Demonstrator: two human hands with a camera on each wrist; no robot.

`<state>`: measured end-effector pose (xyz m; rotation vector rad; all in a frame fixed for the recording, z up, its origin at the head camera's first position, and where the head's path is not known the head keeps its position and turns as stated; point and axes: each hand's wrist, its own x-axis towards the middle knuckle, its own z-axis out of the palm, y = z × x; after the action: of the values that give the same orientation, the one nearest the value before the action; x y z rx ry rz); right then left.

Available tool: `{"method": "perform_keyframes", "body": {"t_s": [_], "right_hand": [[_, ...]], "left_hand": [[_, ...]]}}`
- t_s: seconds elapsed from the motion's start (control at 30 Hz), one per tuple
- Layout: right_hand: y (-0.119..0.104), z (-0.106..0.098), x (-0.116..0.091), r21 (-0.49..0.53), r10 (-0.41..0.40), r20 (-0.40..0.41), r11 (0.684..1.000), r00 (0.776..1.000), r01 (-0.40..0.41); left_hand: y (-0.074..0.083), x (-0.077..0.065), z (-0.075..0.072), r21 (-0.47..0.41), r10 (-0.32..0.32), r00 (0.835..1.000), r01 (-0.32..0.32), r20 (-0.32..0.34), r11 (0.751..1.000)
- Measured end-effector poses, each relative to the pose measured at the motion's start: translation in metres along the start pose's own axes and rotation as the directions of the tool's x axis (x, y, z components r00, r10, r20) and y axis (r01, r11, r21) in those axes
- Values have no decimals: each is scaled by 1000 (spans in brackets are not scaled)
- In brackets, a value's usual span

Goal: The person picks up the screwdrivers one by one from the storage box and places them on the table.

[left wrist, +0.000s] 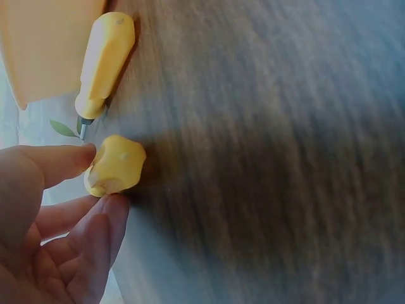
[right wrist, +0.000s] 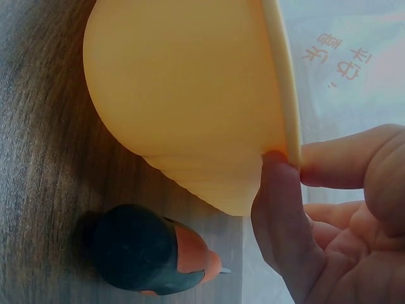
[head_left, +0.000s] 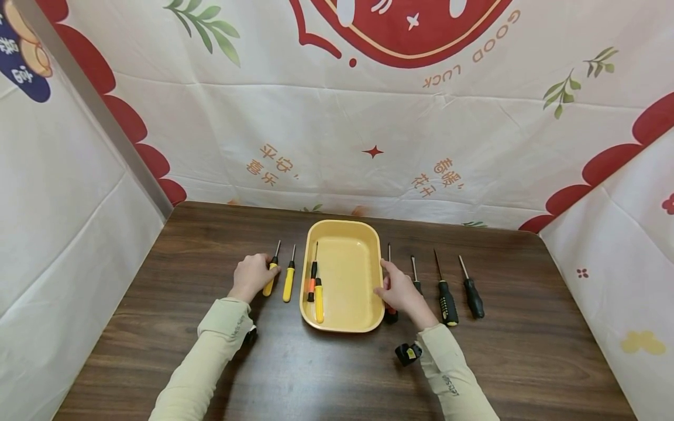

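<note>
With thumb and fingers, my left hand (head_left: 254, 275) pinches the handle of a yellow screwdriver (head_left: 268, 286), whose butt end (left wrist: 120, 161) faces the left wrist camera. A second yellow screwdriver (head_left: 288, 283) lies just right of it. My right hand (head_left: 402, 287) pinches the right rim of a yellow tray (head_left: 350, 324), thumb and fingers on either side of the wall. Inside the tray, along its left side, lie a black-and-orange screwdriver (head_left: 312, 286) and a small yellow screwdriver (head_left: 319, 304). Below the right hand lies a black-and-orange screwdriver (right wrist: 145, 250), partly hidden in the head view.
Right of the right hand, three dark-handled screwdrivers lie in a row: a partly covered one (head_left: 413, 272), a black-and-yellow one (head_left: 447, 304) and a black one (head_left: 473, 298). All rest on a brown wooden table (head_left: 316, 374). A printed cloth (head_left: 337, 134) hangs behind it.
</note>
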<state>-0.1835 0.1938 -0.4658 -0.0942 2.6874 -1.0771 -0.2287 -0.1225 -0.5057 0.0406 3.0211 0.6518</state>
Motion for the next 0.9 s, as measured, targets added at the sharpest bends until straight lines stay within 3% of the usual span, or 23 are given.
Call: {"method": "perform_keyframes", "body": {"t_s": [0.6,0.73,0.9], "right_hand": [[1,0,0,7,6,12,1000,1000,-6],[1,0,0,11,8,14,1000,1000,-9],[1,-1,-1,6,4,11,1000,1000,-4]], "left_hand": [[1,2,-9,-15,-31,999,31,39,999],[4,2,-13,-12,-37,999,37,29,999],[13,2,-20,-1,2,1000,-2,-5,1000]]}}
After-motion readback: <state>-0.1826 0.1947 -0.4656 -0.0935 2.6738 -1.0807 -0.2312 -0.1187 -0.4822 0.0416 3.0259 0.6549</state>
